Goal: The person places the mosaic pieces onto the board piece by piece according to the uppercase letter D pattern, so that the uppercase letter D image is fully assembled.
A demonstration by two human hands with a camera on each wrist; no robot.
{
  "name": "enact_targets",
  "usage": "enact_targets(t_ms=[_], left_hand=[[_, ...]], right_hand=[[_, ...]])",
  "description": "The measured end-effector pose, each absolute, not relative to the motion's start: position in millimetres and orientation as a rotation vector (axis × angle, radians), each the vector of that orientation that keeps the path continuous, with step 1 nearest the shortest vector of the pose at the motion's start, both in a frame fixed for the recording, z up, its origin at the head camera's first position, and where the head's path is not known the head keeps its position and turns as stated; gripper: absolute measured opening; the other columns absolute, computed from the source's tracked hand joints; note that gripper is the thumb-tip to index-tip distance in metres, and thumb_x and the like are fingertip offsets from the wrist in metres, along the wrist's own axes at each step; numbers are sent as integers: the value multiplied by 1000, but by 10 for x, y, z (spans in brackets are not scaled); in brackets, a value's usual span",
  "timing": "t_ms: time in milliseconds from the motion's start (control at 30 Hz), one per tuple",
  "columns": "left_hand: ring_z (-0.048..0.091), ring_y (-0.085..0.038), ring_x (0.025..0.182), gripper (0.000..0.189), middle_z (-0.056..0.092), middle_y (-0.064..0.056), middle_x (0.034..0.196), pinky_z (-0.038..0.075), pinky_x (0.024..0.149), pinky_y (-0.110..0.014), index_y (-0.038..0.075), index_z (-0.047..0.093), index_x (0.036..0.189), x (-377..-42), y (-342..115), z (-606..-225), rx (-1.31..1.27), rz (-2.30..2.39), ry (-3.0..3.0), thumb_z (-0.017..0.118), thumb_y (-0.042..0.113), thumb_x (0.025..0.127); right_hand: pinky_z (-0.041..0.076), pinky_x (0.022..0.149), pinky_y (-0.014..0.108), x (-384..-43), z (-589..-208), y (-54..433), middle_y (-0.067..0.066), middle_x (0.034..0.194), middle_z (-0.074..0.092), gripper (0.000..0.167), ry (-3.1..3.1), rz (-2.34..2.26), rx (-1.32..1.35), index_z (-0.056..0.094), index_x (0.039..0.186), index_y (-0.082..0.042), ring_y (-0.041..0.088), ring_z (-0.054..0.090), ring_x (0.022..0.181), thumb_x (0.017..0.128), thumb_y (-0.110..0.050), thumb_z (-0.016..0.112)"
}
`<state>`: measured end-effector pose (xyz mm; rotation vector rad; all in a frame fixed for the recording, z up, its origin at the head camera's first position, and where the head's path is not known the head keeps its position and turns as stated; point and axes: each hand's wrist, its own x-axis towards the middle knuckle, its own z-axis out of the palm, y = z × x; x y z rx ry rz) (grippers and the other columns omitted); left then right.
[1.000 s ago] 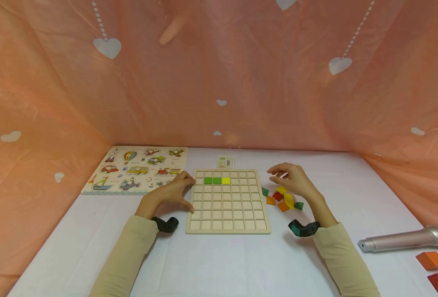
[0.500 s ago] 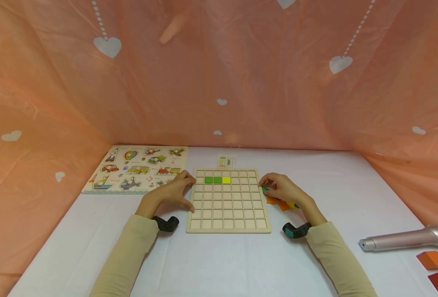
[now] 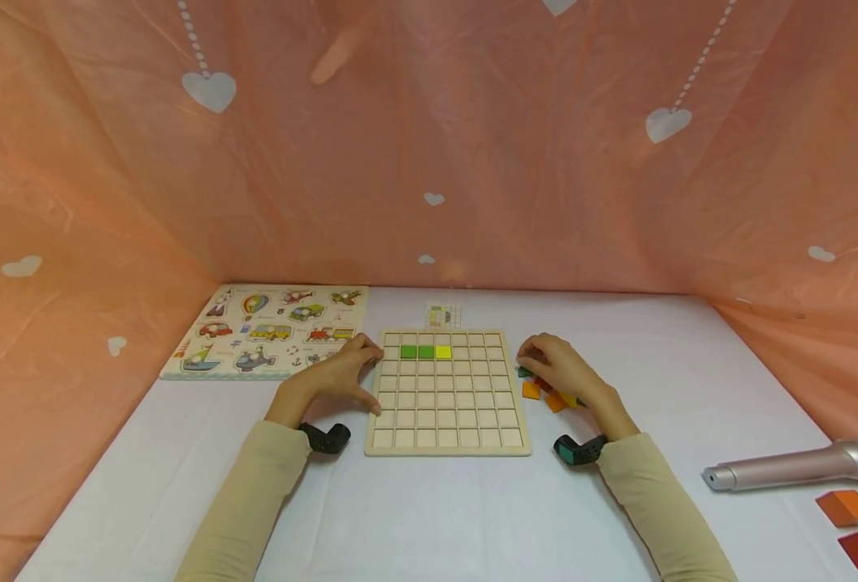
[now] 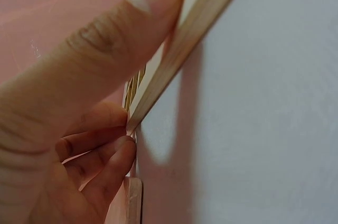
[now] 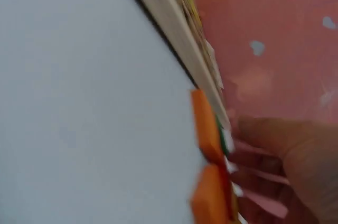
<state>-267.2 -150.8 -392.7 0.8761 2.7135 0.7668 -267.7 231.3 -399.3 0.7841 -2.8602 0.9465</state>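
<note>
A wooden grid board (image 3: 446, 453) lies in the middle of the table, with two green square tiles (image 3: 417, 352) and a yellow square tile (image 3: 443, 352) side by side in its second row. My left hand (image 3: 334, 378) rests along the board's left edge, thumb and fingers spread apart; in the left wrist view the thumb (image 4: 132, 23) touches the rim. Right of the board, my right hand (image 3: 560, 368) is over a small pile of coloured pieces, its fingertips right at a green piece (image 3: 526, 373). Whether it pinches that piece I cannot tell. Orange pieces (image 3: 531, 390) lie beneath the hand, which hides much of the pile.
A vehicle picture puzzle (image 3: 276, 315) lies at the back left, partly behind my left hand. Behind the board is a small pattern card (image 3: 443, 315). A pinkish microphone (image 3: 792, 469) and orange and red blocks (image 3: 847, 508) are at the right. Pink curtain (image 3: 429, 162) surrounds the table.
My right hand has come down and left onto the pieces, then shifted slightly right by the green piece, which now looks darker. My left hand has stayed at the board's edge.
</note>
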Motion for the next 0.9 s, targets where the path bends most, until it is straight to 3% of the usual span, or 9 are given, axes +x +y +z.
enact_targets(t_ms=[267,567,900], left_hand=[[41,-27,114,92,40,-14,120,34,102,-42,-7,49,127,-2671,-1504,-3933,874,760,2717,88,37,57],[41,-27,115,92,40,-13,120,34,102,-42,-7,49,128,-2672,-1503,-3934,871,759,2715,89,37,57],[41,-28,115,92,40,-14,120,35,102,-42,-8,49,127,-2673,-1502,-3941,887,748,2723,88,38,58]], right_hand=[[49,82,40,-2668,-3945,2440,14,107,60,25,-2933,1115,934,63,111,1,28,58,93,87,5,56],[46,88,47,-2667,-3963,2430,9,98,60,25,-2933,917,848,66,108,0,27,56,95,85,-11,68],[48,78,38,-2658,-3972,2318,5,92,63,21,-2841,893,737,69,99,-4,19,55,83,83,-17,71]])
